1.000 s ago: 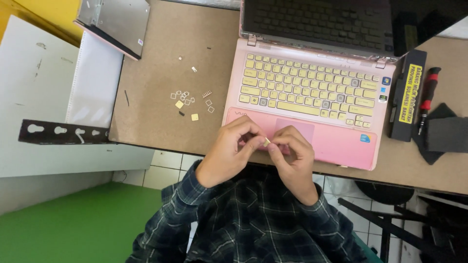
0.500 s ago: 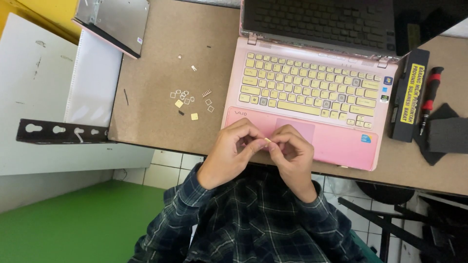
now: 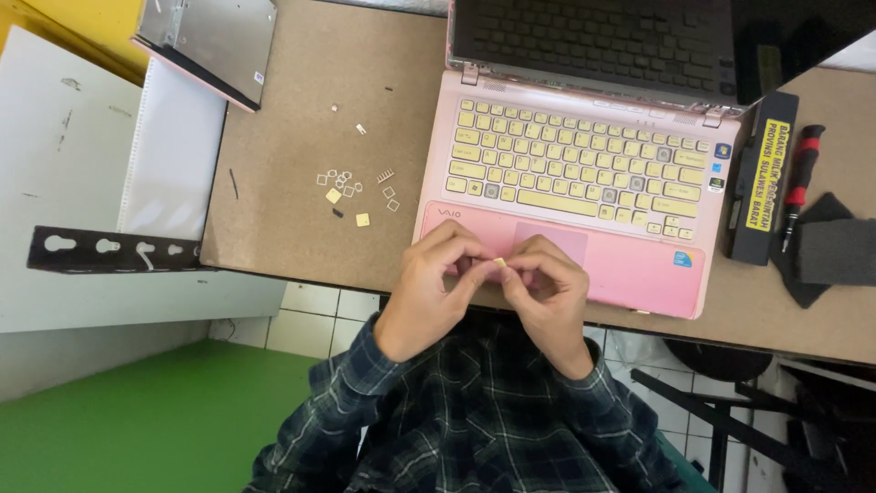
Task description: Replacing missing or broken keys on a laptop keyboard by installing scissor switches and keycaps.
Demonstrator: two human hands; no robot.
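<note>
Desk [image 3: 301, 137], brown, carries a pink laptop [image 3: 584, 173] toward its right half, lid open, several keycaps missing. Loose keycaps and clips [image 3: 351, 187] lie scattered mid-desk, left of the laptop. Compared with a second ago almost nothing has shifted: both hands stay at the desk's near edge over the palm rest. Left hand [image 3: 433, 283] and right hand [image 3: 547, 292] pinch one small yellowish keycap [image 3: 499, 263] between fingertips, narrow grip, still fiddling with it; not yet seated on the keyboard.

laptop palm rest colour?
Pink. The laptop palm rest and casing are pink, keys pale yellow; seen in the head view, just beyond both hands.
</note>
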